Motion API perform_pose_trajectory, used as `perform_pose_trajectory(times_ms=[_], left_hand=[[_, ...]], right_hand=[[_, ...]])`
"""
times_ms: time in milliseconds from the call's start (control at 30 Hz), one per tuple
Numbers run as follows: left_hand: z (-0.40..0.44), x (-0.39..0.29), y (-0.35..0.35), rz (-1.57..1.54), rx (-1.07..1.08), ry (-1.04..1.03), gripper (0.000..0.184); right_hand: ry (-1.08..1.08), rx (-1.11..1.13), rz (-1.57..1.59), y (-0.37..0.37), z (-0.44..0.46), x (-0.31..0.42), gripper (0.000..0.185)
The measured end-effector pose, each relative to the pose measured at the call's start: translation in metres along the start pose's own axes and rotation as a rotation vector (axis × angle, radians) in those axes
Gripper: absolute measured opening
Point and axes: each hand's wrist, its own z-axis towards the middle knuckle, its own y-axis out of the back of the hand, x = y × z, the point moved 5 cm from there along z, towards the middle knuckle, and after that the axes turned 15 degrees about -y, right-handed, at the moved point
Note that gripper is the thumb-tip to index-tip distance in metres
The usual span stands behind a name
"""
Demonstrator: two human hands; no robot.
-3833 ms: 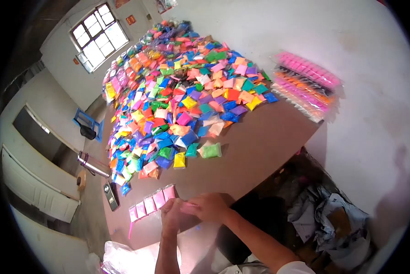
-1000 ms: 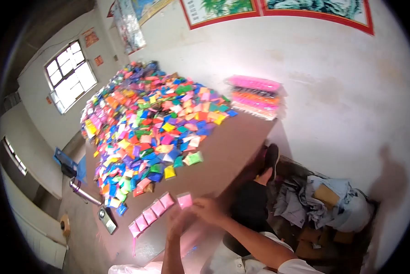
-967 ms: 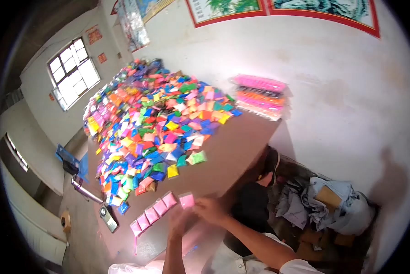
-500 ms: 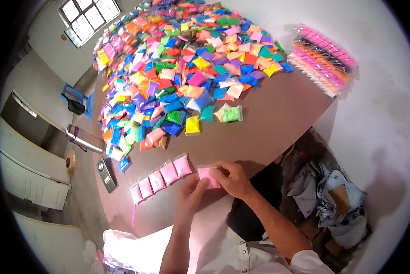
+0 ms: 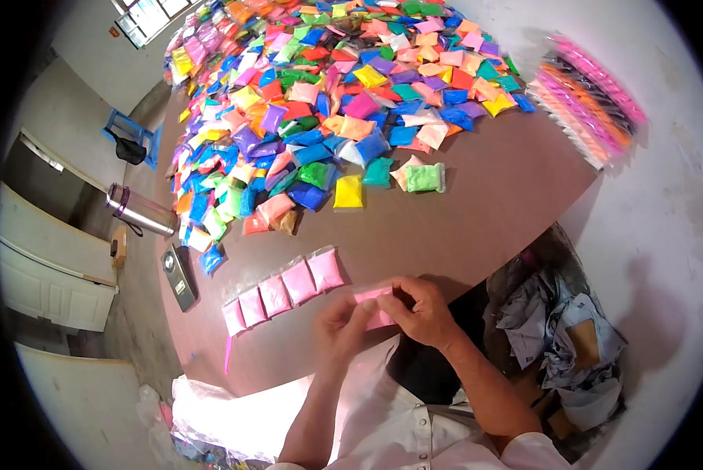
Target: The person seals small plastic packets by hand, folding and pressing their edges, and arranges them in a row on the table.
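My left hand (image 5: 342, 323) and my right hand (image 5: 423, 312) are together at the near side of the table, both closed on a small pink packet (image 5: 376, 296). Thumbs and fingers cover much of the packet, leaving a pink strip in sight between them. Just left of my hands, a slanting row of several pink packets (image 5: 297, 283) in clear plastic lies on the brown table (image 5: 477, 204). A thin pink strip (image 5: 228, 356) lies below the row's left end.
A large heap of colourful packets (image 5: 320, 110) covers the far table. Bundled packet strips (image 5: 587, 102) lie at the right edge. On the left are a steel flask (image 5: 144, 213) and a dark device (image 5: 179, 278). Crumpled bags (image 5: 579, 345) fill a space at lower right.
The view has tilted, so the heap and packet bundles appear higher. My hands have closed in around the pink packet, and less of it shows now.
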Motion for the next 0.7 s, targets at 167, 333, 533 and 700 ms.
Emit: perform_pose_trajectory(times_ms=[167, 333, 533, 700], left_hand=[[-0.001, -0.004, 0.001, 0.063, -0.006, -0.009, 0.019], [0.001, 0.005, 0.009, 0.063, -0.020, -0.120, 0.022], [-0.003, -0.003, 0.006, -0.002, -0.108, -0.119, 0.021], [0.000, 0.009, -0.001, 0.115, 0.008, -0.091, 0.016]], right_hand=[[-0.016, -0.021, -0.065, 0.001, 0.001, -0.001, 0.016], [0.064, -0.052, -0.132, -0.003, 0.000, -0.002, 0.017], [0.159, -0.127, -0.274, -0.009, -0.008, 0.012, 0.021], [0.146, -0.227, -0.231, -0.003, 0.000, -0.005, 0.023]])
